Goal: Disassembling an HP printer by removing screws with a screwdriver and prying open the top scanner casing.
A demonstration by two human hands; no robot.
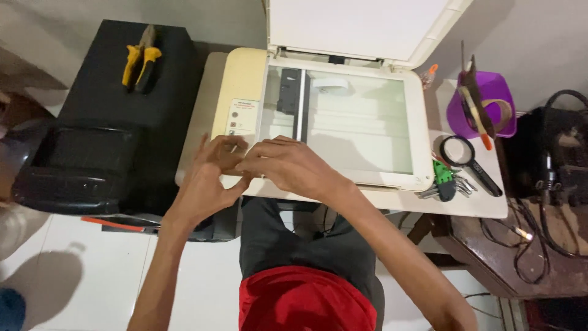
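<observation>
At the front-left corner of the open cream scanner (245,79), left hand (211,175) and right hand (288,165) meet, fingers pinched on something hidden. Just beyond them lies bare glass (358,125); a slip could scratch it.

Bright overhead light, soft shadows under arms on floor, mild glare on scanner glass (361,125), wide-angle edge bend, sharp

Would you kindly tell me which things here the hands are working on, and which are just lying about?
In hand:
- cream scanner-printer, lid raised, with the left hand and right hand at its front left corner

Lying about:
- yellow-handled pliers on the black printer
- magnifying glass
- purple tub of tools
- green key set
</observation>
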